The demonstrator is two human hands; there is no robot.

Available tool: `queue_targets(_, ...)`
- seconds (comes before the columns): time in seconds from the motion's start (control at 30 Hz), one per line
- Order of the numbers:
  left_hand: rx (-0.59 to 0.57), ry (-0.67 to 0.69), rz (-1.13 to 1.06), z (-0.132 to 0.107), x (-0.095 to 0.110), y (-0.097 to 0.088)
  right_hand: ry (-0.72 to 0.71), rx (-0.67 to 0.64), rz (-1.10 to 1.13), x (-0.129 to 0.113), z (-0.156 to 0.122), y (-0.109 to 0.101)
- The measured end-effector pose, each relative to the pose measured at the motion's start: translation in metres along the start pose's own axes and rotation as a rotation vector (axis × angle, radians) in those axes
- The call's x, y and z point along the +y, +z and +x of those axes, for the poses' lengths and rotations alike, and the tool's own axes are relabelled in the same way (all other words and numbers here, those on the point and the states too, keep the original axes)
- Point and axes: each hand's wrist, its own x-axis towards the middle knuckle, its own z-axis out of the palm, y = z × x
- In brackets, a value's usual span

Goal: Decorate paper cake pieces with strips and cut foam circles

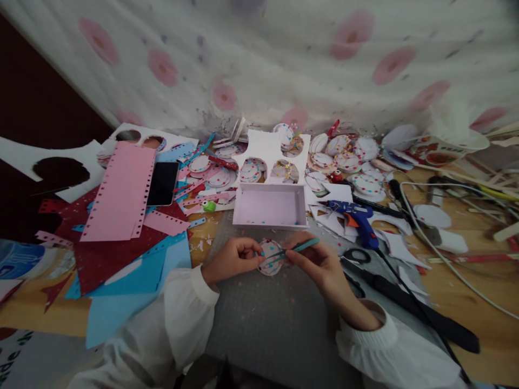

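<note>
The disc (271,258) is held just in front of the box (270,206), over the mat (259,319). It is judged light, thin and easily bent, with dots that may shed, so it is best pinched at the rim. Its left rim is pinched by the left hand (233,260), the fingers closed narrowly on it. Tweezers (299,247) are gripped by the right hand (322,266), with their tips laid on the disc. Right of the box a glue gun (357,217) and scissors (357,255) are seen, and behind the box to the right a heap (348,159) of similar rounds
</note>
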Motion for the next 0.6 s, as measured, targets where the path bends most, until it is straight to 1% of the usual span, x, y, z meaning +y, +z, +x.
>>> queue_targets(0.23, 0.007, 0.011, -0.018, 0.0007, -0.0012, -0.0005, -0.008, -0.002, -0.005, -0.0012, 0.0011, 0.0019)
queue_targets(0.6, 0.014, -0.021, -0.013, 0.0013, 0.0001, -0.0015, -0.052, 0.05, -0.085, -0.0014, -0.0002, 0.001)
